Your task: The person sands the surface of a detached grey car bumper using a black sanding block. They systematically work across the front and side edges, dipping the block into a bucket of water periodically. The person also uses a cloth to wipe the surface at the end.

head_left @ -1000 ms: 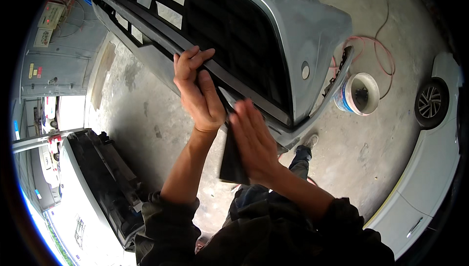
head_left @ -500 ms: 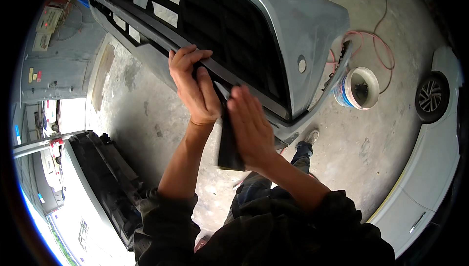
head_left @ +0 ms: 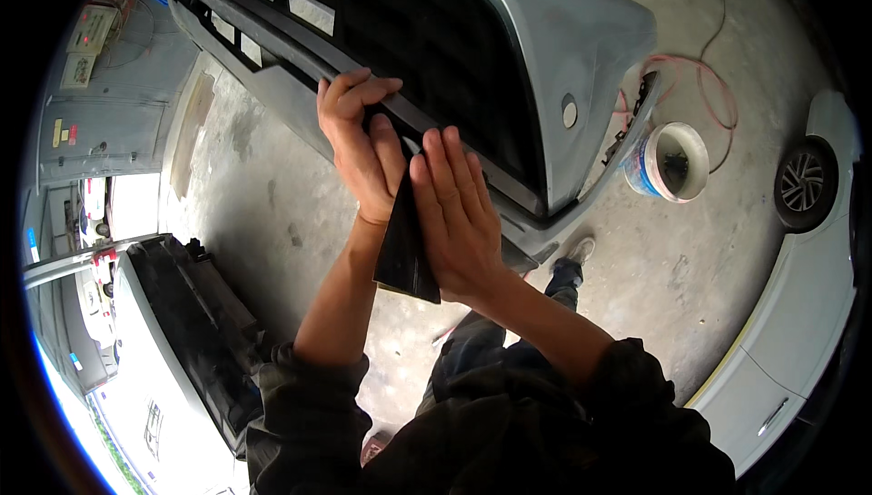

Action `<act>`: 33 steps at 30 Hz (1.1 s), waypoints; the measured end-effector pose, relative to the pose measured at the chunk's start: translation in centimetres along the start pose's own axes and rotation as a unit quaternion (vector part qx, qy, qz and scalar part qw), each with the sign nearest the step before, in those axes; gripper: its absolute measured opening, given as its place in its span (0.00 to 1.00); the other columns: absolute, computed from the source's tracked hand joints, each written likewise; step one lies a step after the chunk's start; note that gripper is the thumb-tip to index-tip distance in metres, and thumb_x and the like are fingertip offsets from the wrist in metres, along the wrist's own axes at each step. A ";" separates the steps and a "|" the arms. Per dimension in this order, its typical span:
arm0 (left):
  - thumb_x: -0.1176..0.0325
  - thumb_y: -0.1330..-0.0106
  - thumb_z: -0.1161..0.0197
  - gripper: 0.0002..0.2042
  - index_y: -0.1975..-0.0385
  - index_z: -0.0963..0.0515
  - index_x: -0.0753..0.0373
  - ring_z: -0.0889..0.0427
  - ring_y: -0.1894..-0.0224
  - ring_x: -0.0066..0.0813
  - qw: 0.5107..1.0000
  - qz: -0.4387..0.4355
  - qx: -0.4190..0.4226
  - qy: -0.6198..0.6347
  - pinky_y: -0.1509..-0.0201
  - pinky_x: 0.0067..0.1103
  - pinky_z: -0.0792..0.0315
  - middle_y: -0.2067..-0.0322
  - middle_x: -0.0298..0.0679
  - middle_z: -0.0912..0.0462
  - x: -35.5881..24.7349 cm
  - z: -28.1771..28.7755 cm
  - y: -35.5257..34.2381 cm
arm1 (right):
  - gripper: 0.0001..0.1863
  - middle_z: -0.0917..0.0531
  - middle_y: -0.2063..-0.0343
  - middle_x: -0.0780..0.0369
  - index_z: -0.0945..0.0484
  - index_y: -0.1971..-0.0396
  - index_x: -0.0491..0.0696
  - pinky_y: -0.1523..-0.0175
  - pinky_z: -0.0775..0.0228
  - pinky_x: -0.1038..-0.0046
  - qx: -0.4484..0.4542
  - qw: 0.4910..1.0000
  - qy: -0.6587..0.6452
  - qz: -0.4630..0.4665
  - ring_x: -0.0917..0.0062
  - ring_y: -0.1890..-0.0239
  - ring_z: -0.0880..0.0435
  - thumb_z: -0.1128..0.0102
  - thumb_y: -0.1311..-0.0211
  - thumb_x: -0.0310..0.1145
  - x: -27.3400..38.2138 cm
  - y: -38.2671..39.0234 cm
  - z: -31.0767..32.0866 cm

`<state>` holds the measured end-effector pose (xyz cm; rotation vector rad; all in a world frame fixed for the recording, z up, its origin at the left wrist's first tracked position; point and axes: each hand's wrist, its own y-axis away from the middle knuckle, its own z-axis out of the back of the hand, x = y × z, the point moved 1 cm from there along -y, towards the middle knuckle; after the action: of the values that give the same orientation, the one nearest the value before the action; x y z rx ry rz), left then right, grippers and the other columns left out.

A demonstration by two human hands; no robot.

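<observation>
A grey car bumper with a black grille fills the upper middle of the head view. My left hand curls its fingers over the dark bar along the bumper's lower grille edge, thumb toward the black sheet. That stiff black sheet hangs toward me from between my hands, its lower edge pale. My right hand lies flat with straight fingers along the sheet's right side, fingertips at the bar. The sheet's upper end is hidden at the hands.
A white bucket with dark contents stands on the concrete floor at right, beside a pink hose. A light-coloured car is at the far right. Another bumper-like black part lies at lower left. A grey wall panel rises at left.
My right hand has shifted slightly up and left and is less blurred. The black sheet's lower end has swung left and up. My left hand stays on the bar.
</observation>
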<state>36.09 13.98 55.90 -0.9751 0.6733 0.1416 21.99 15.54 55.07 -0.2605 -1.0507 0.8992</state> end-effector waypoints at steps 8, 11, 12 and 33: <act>0.79 0.43 0.52 0.16 0.54 0.27 0.66 0.27 0.42 0.45 1.000 -0.011 -0.008 -0.012 0.25 0.45 0.49 0.56 0.42 0.18 -0.6 -0.5 -0.5 | 0.31 0.37 0.29 0.43 0.36 0.33 0.33 0.24 0.51 0.53 0.026 1.000 -0.009 -0.009 0.49 0.25 0.41 0.56 0.33 0.33 0.2 0.8 0.3; 0.76 0.42 0.51 0.16 0.54 0.28 0.67 0.28 0.42 0.47 0.999 -0.021 0.001 -0.029 0.25 0.44 0.49 0.56 0.43 0.19 0.2 -0.3 -0.7 | 0.31 0.37 0.29 0.44 0.35 0.33 0.33 0.23 0.52 0.55 0.042 0.998 0.046 0.019 0.52 0.25 0.41 0.56 0.33 0.34 -0.1 0.2 -0.1; 0.75 0.42 0.51 0.15 0.54 0.28 0.66 0.28 0.42 0.47 0.999 -0.024 0.012 -0.028 0.25 0.44 0.49 0.56 0.44 0.19 0.1 -0.2 -0.7 | 0.31 0.38 0.28 0.45 0.35 0.32 0.35 0.22 0.53 0.56 0.049 0.998 0.037 0.012 0.55 0.24 0.42 0.56 0.33 0.34 -0.4 1.1 0.1; 0.60 0.42 0.30 0.14 0.59 0.14 0.61 0.45 0.24 0.55 0.970 -0.040 0.181 -0.159 0.26 0.47 0.43 0.36 0.46 0.26 -3.9 2.2 0.9 | 0.23 0.25 0.38 0.41 0.21 0.44 0.44 0.39 0.26 0.58 -0.073 0.991 -0.110 0.001 0.49 0.40 0.20 0.38 0.39 0.35 -3.7 5.6 6.8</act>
<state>33.67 16.99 58.40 -0.6083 0.3459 0.0972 12.71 14.78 52.88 -0.2888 -1.3243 0.8670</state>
